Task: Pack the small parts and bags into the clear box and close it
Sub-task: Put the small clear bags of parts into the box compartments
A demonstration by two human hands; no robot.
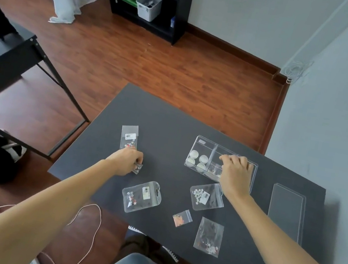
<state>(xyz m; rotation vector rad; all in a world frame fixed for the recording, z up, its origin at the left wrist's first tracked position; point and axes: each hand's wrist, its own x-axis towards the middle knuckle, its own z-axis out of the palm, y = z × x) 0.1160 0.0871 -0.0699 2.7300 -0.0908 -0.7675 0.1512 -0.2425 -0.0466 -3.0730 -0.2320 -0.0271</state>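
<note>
Looking down, head view: a person's two bare arms reached over a dark table [171,117] strewn with small clear bags.
Clear box: the clear box [203,146] sat open at the far right of the table, split by a divider; its left compartment held four round silver pieces [197,160], the right compartment a few small parts, partly hidden by the hand.
Right hand: the right hand [234,175] rested over the box's right compartment, fingers curled down over its far edge; whether they pinched anything could not be told.
Left hand: the left hand [127,161] lay on the table well left of the box, fingers closed around a tiny bag [138,168] whose end stuck out beneath them.
Tall bag: a narrow labelled bag [129,136] lay just beyond the left hand, touching or nearly touching the knuckles.
Near bags: a rounded labelled pouch [141,196] lay between the arms; a bag of white flower shapes [206,197] lay just under the right wrist; a small orange-filled bag [182,217] and a larger dark bag [208,236] lay nearer the person.
Lid: a flat clear lid [285,212] lay to the right of the box, apart from it.
</note>
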